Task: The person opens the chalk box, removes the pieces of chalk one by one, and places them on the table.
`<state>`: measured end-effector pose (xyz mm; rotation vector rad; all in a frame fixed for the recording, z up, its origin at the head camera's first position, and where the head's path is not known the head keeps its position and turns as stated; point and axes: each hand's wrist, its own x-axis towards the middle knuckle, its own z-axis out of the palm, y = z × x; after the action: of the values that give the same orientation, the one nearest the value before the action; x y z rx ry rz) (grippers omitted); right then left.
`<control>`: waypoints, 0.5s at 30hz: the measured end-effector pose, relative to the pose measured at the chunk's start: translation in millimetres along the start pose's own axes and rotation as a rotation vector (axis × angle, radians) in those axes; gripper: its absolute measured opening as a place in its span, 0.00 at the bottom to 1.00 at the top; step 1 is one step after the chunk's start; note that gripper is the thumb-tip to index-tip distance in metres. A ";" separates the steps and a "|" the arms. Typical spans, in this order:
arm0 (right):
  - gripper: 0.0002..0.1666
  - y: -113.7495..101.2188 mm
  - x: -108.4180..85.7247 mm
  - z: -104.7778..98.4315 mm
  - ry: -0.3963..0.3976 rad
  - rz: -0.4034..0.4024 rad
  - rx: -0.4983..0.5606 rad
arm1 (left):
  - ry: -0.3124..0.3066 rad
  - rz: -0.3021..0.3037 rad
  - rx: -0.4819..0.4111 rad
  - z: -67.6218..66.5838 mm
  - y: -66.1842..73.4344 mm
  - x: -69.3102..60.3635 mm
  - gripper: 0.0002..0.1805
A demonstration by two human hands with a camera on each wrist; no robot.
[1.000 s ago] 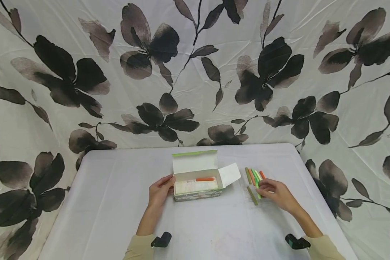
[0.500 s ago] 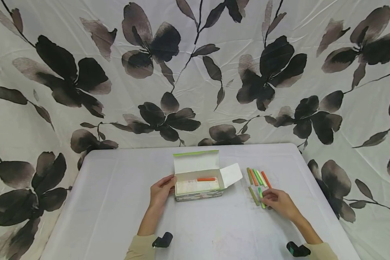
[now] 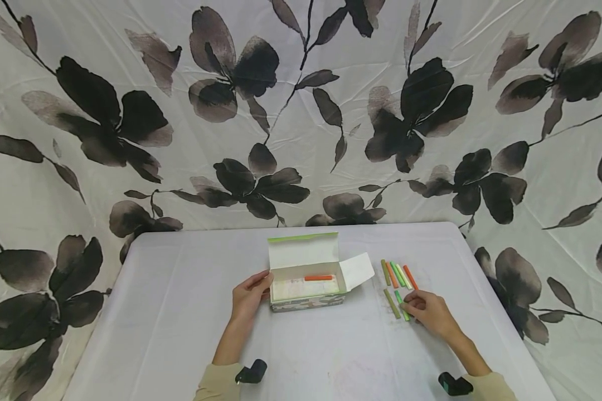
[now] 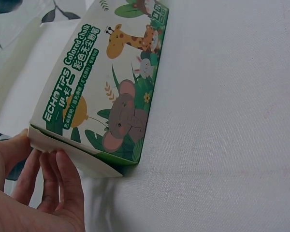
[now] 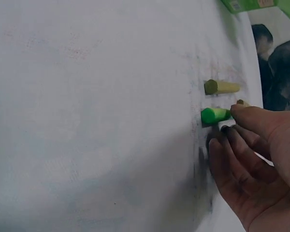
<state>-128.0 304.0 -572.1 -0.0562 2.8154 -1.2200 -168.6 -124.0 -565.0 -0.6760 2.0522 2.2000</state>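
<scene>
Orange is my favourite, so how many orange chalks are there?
3: one orange chalk in the box, two on the table, second from left and rightmost in the far row. The box could hide more.

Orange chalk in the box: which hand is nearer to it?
Left. The left hand holds the left end of the box where the orange chalk lies; the right hand is farther off, beyond the box's right side, touching a green chalk.

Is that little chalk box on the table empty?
No, one orange stick lies inside the open box in the head view.
</scene>
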 end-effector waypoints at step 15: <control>0.08 -32.0 17.8 -22.5 0.066 -0.104 -0.051 | 0.002 -0.013 0.007 0.9 2.8 -0.7 0.21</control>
<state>-147.5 297.3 -534.3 -0.1706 2.9345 -1.1906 -169.1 -123.2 -562.2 -0.6896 2.0494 2.1856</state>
